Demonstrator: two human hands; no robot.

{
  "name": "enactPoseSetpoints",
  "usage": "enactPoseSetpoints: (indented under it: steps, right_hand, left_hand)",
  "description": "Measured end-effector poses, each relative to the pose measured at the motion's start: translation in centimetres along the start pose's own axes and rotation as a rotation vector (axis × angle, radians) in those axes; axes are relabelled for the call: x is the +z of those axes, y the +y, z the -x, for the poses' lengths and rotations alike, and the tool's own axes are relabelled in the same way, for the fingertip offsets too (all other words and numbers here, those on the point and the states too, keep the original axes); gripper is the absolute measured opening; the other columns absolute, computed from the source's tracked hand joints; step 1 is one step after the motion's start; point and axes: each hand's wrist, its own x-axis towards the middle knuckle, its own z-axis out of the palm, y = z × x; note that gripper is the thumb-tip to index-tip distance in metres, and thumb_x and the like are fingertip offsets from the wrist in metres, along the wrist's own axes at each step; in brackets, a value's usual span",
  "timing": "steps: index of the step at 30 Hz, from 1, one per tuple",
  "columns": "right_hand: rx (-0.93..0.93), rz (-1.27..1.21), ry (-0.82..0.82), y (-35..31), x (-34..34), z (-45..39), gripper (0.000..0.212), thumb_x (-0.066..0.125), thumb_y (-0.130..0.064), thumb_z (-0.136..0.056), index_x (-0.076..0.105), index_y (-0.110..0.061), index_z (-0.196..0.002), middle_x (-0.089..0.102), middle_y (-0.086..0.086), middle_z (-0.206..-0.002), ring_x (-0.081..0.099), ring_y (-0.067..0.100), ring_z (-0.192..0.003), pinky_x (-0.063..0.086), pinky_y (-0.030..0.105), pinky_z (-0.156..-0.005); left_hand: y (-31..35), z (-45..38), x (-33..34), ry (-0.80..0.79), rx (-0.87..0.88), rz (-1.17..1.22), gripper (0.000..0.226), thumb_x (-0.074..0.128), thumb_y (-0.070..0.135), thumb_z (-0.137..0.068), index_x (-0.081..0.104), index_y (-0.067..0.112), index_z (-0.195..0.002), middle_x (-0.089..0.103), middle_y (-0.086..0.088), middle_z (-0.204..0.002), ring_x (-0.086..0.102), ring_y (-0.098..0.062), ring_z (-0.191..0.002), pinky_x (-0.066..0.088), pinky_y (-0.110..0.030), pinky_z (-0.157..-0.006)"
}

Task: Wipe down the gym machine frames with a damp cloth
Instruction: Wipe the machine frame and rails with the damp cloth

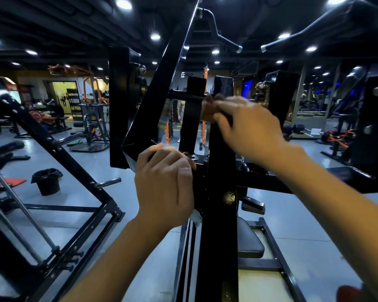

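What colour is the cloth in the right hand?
Brown, the cloth bunched under the right hand against the black upright; head view, slightly blurred.

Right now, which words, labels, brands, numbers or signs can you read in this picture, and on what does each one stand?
"REP": pale letters on a dark panel in the background, seen through the black machine frame; slightly blurred, so this reading is likely, not certain.
Red signs on the far left wall: too small and blurred to read.
No readable text shows on the machine frame, on the black bucket, or near the left hand or right hand.
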Motion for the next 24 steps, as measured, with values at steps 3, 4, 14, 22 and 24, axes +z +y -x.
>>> enactPoseSetpoints:
  steps: [3, 4, 14, 22, 24]
  right_hand:
    - [-0.071, 0.038, 0.049, -1.4, -1.2, 3.8, 0.041, 0.045, -0.053, -0.104, 0.055, -0.044, -0.143, 0.055, -0.018, -0.145, 0.064, 0.022, -0.114, 0.056, 0.039, -0.080]
    - [-0.076, 0.054, 0.064, -1.0, -1.1, 2.8, 0.040, 0.045, -0.053, -0.105, 0.055, -0.044, -0.143, 0.056, -0.017, -0.144, 0.065, 0.022, -0.113, 0.056, 0.040, -0.081]
    - [0.042, -0.042, -0.005, 2.7, 1.6, -7.4, 0.039, 0.045, -0.043, -0.106, 0.056, -0.036, -0.143, 0.055, -0.005, -0.148, 0.056, 0.030, -0.127, 0.047, 0.043, -0.096]
    - [-0.143, -0.025, 0.042, 0.1, -1.0, 2.9, 0.040, 0.044, -0.054, -0.105, 0.054, -0.045, -0.143, 0.051, -0.023, -0.147, 0.064, 0.019, -0.115, 0.055, 0.037, -0.079]
    - [-0.086, -0.012, 0.005, 1.4, 0.0, -1.6, 0.040, 0.044, -0.050, -0.106, 0.053, -0.042, -0.144, 0.052, -0.015, -0.149, 0.062, 0.024, -0.118, 0.050, 0.038, -0.083]
  left_hand:
    - [0.1, 0.0, 0.1, 0.003, 0.004, -0.019, 0.054, 0.026, 0.021, -0.099, 0.071, 0.016, -0.071, 0.067, 0.007, -0.077, 0.063, -0.014, -0.091, 0.040, -0.043, -0.103]
    - [0.1, -0.1, 0.1, 0.003, 0.004, -0.019, 0.054, 0.026, 0.021, -0.099, 0.072, 0.016, -0.071, 0.068, 0.007, -0.078, 0.063, -0.015, -0.092, 0.040, -0.043, -0.103]
    - [-0.4, 0.0, 0.2, -0.003, 0.016, -0.015, 0.057, 0.024, 0.023, -0.098, 0.076, 0.018, -0.076, 0.071, 0.007, -0.082, 0.064, -0.015, -0.095, 0.039, -0.042, -0.102]
    - [0.0, 0.0, 0.1, -0.022, -0.001, -0.021, 0.052, 0.026, 0.021, -0.098, 0.072, 0.017, -0.073, 0.067, 0.008, -0.080, 0.063, -0.015, -0.091, 0.040, -0.045, -0.103]
    - [-0.2, 0.0, 0.1, -0.017, 0.000, -0.013, 0.053, 0.026, 0.022, -0.098, 0.073, 0.016, -0.074, 0.069, 0.008, -0.080, 0.063, -0.015, -0.092, 0.040, -0.045, -0.103]
